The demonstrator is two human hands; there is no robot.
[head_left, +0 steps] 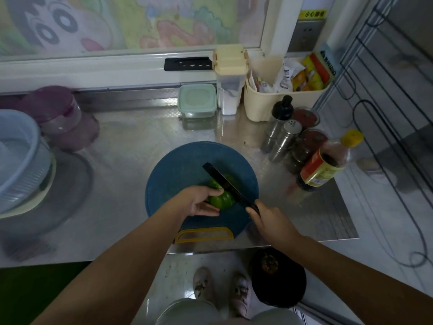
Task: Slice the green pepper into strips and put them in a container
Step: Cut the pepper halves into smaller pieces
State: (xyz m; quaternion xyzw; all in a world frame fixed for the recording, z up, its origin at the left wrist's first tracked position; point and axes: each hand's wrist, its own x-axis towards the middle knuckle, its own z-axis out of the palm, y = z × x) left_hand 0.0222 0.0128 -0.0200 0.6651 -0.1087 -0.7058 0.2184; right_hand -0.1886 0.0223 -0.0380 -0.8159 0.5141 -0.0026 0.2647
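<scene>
Right now the lobed, glossy green bell pepper (221, 197) sits just below the middle of the frame, on the lower half of the round blue plastic cutting board (178, 170) with its yellow handle pointing toward you.

Your left hand (201, 204) comes in from the lower left and grips the pepper's left flank. The thumb is curled over the top and the fingers are tucked underneath on the near side.

Your right hand (269, 219) comes in from the lower right and is wrapped round the handle of the long black-bladed kitchen knife (225, 181), holding nothing else.

What the cut turns on is the line of that blade. It runs on a diagonal from your right hand at the lower right up toward the upper left, and it crosses the right-hand side of the pepper. A smaller part of the green shows on the blade's far right side, while the bulk lies left of it under your left hand.

The blade's dark flat hides the contact line, so I cannot tell whether the edge has entered the flesh or only rests on the skin.

The pepper looks whole and no strips lie on the board, so I judge the slicing is barely begun.

Your left fingertips are just beside the blade, nearer than the right hand is to the pepper. Keep them curled back as the knife comes down.

A square clear plastic box with a pale green lid (196, 99) stands well apart at the upper middle of the frame, and its lid is on.
</scene>
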